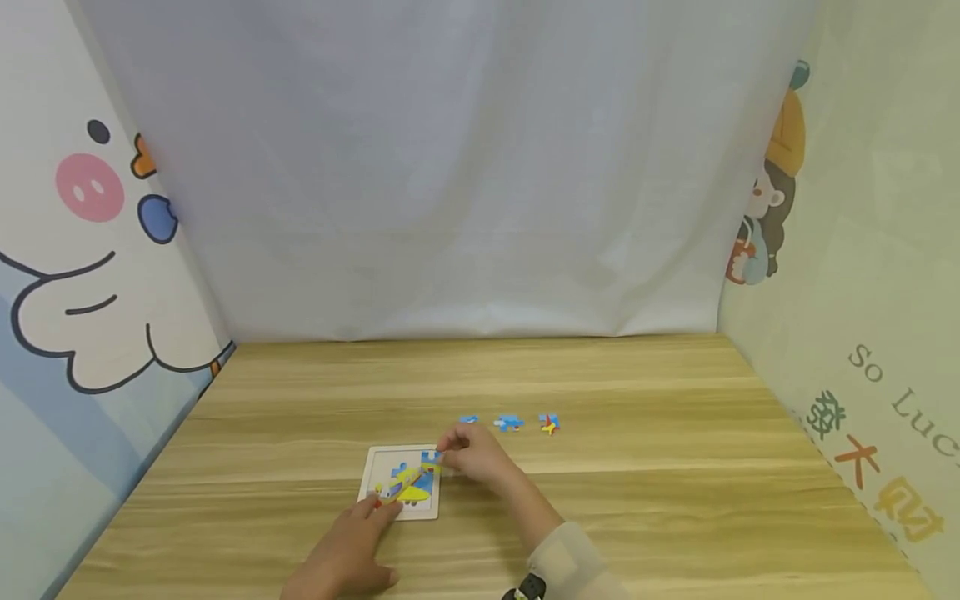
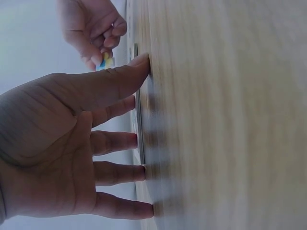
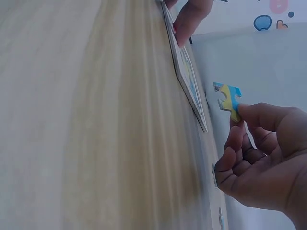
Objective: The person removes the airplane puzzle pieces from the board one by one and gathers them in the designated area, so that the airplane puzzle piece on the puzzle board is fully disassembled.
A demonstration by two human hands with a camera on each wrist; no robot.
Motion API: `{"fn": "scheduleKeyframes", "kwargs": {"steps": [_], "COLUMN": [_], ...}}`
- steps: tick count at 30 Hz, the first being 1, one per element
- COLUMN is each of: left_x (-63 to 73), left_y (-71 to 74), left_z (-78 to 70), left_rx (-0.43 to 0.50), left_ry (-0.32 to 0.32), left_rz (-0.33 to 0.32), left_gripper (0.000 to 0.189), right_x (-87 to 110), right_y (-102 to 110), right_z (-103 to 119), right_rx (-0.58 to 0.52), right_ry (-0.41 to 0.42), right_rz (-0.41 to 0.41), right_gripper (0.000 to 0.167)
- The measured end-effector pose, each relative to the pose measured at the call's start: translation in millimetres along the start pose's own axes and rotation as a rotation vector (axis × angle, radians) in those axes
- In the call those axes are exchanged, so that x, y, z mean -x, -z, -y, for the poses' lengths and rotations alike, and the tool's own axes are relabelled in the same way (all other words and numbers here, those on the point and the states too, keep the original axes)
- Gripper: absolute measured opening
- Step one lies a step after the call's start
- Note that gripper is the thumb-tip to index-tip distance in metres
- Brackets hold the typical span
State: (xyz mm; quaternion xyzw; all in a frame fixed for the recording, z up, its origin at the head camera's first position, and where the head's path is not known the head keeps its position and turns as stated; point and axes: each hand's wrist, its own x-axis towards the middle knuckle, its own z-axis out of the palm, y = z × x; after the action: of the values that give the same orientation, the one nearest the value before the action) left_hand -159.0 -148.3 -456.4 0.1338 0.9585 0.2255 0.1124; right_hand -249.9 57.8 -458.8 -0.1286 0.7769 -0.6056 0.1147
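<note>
Puzzle board: a thin, flat square tray lying on the counter, partly filled with a yellow plane on blue. It looks stiff and light, so I judge it would slide on the smooth wood if nothing pinned it; best steadied by pressing down on a corner or edge.
Counter: pale wood grain, smooth, likely slippery under small flat parts.
Left hand: fingers straight and spread, grip released, fingertips pressing down at the board's near-left corner and on the counter beside it.
Right hand: grip closed in a pinch of thumb and forefinger on one puzzle piece, held just above the board's far-right part, not yet seated.
Puzzle piece: blue and yellow, small, thin, with a knob and notch. It looks rigid and very light, easy to drop or tip; holding it by its edges at one end, as here, leaves the knobs free to meet the gap.
Loose pieces: three small ones in a row on the counter beyond the right hand, well apart from the board; flat against the wood, so I judge they need a fingernail under an edge or a slide to lift.
</note>
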Motion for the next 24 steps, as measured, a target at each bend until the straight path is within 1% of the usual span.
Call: {"fn": "scheduleKeyframes", "kwargs": {"steps": [9, 14, 24], "left_x": [-0.4, 0.5, -0.1], "left_y": [0.4, 1.0, 0.6], "left_z": [-2.1, -1.9, -2.5], "left_rx": [-0.002, -0.004, -0.002], "left_ry": [0.01, 0.01, 0.003], "left_rz": [0.017, 0.009, 0.001], "left_gripper": [0.073, 0.073, 0.073], "right_x": [3.5, 3.6, 1.4], "right_y": [16.7, 24.4, 36.2], "right_z": [-9.8, -14.9, -21.7], "right_rx": [0.015, 0.027, 0.088], "right_ry": [-0.019, -0.026, -0.096], "right_rz": [-0.043, -0.063, -0.094], "right_gripper": [0.01, 0.01, 0.013]}}
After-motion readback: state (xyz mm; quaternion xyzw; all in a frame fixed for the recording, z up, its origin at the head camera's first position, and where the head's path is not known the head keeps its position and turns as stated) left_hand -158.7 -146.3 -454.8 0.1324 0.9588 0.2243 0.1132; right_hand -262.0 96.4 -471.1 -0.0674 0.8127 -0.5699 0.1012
